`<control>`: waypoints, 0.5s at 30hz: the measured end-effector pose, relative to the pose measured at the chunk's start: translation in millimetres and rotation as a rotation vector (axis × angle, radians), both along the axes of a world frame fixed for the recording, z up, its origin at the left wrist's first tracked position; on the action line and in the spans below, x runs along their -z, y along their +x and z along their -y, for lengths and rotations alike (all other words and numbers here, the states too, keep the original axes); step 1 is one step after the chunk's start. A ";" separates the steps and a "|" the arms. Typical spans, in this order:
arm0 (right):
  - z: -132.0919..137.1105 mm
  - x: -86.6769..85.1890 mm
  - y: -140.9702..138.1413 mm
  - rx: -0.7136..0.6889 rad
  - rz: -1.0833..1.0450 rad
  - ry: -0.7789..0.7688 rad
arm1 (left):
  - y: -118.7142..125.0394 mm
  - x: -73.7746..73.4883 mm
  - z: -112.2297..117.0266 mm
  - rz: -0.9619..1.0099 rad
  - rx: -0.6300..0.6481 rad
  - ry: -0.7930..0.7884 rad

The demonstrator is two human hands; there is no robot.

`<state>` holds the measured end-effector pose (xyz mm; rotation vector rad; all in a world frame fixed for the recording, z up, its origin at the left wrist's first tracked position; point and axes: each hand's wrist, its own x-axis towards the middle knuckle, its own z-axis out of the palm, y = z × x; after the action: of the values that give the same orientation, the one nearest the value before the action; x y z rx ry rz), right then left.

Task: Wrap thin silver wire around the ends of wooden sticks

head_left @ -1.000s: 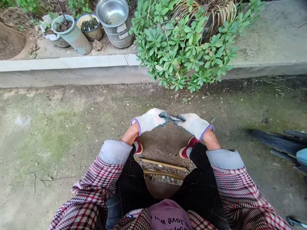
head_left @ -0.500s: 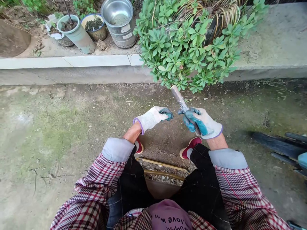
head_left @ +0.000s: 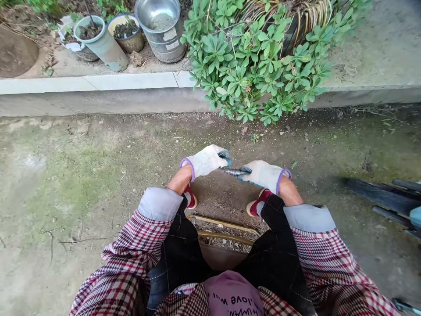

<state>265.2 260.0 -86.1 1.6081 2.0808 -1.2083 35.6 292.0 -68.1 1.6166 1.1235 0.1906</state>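
Observation:
My right hand, in a white knit glove with a blue-green palm, is closed around a short stick wrapped in shiny silvery wire or film. The stick points left and lies nearly level; only its wrapped middle shows clearly. My left hand, gloved the same way, has its fingers curled at the stick's left end. Whether it touches the stick or pinches a loose strand cannot be made out.
Beyond a low tiled ledge stand a metal pot, a pale green planter and a small basin of soil. A leafy bush overhangs the ledge. A dark wheel is at right. Beneath me is a brown-framed seat.
My right hand has turned over and moved left, swinging the stick from pointing up and away to nearly level, toward my left hand. My left hand shifted slightly left.

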 end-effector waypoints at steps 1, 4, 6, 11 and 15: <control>-3.3 1.6 1.1 0.023 0.048 0.055 | 0.6 -0.8 0.5 -0.012 -0.010 0.010; -11.1 2.9 7.1 0.205 0.017 0.172 | 1.8 -3.5 0.4 0.023 -0.074 -0.004; -11.7 0.6 9.2 0.443 -0.158 0.178 | 2.3 -4.1 0.0 0.089 -0.103 -0.048; -1.0 -14.0 7.2 0.831 -0.749 -0.052 | 1.9 0.9 0.4 0.237 -0.077 -0.107; 5.6 -27.2 11.9 0.781 -0.977 -0.196 | -1.1 7.6 -1.4 0.197 -0.075 -0.062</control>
<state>277.1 254.5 -59.0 2.0323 1.5806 -2.8046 34.5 293.4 -75.7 1.4676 1.0290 0.3533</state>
